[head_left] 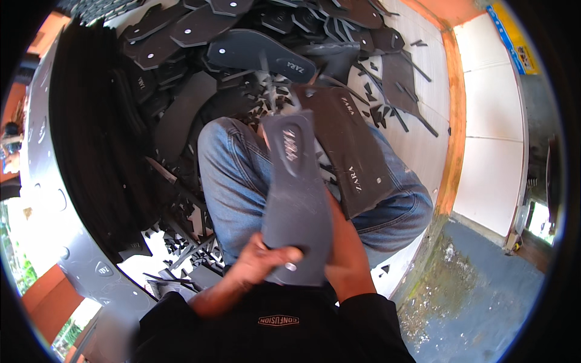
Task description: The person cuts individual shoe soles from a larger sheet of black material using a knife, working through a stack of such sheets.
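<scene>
My left hand (264, 260) holds the near end of a dark grey sandal sole (296, 212), its thumb pressed flat on the top face beside a small round pale mark. The sole stretches away from me above my lap, its raised printed pad at the far end. My right forearm (351, 266) passes under the sole's right edge. Most of my right hand is hidden behind it, so its fingers do not show. A thin, motion-blurred strip (268, 85) sticks out beyond the sole's far end; its kind is unclear. A dark printed sheet (357, 154) lies over my right leg.
Cut soles (260, 53) are heaped ahead of me. On the left stands a tall stack of dark sheets (97, 139), beside a large grey sheet (66, 224). Black offcuts (387, 115) litter the pale floor. A white tiled ledge (493, 133) with an orange edge borders the right.
</scene>
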A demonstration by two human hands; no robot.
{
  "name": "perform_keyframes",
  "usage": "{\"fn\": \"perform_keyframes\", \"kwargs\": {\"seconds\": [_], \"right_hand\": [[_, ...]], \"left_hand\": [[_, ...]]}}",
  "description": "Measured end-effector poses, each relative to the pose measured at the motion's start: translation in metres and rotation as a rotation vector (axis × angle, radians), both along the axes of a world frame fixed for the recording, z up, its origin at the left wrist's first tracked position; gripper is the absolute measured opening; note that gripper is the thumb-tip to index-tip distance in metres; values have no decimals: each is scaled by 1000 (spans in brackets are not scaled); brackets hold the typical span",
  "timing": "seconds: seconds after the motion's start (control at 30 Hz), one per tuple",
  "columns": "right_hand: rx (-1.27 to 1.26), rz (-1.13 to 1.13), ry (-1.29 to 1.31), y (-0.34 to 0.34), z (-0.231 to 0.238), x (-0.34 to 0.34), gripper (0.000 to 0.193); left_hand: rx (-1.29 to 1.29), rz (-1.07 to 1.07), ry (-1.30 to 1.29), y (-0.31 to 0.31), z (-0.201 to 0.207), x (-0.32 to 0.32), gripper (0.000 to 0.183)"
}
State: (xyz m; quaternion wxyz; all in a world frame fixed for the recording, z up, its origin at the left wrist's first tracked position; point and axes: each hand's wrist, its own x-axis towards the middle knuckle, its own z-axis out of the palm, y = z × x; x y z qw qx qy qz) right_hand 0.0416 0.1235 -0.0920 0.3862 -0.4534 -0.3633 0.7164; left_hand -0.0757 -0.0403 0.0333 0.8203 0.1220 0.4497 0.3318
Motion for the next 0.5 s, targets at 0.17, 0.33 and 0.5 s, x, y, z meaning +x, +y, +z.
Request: {"fn": "perform_keyframes", "kwargs": {"seconds": [0.17, 0.33, 0.5], "right_hand": [[-312, 372, 1318, 0, 43, 19, 70], [-107, -200, 377, -69, 110, 129, 50], [-122, -460, -224, -115, 119, 188, 25]], "left_hand": [[253, -311, -145, 10, -4, -52, 50], [359, -689, -113, 38, -23, -50, 64], [282, -337, -320, 62, -56, -29, 61]]}}
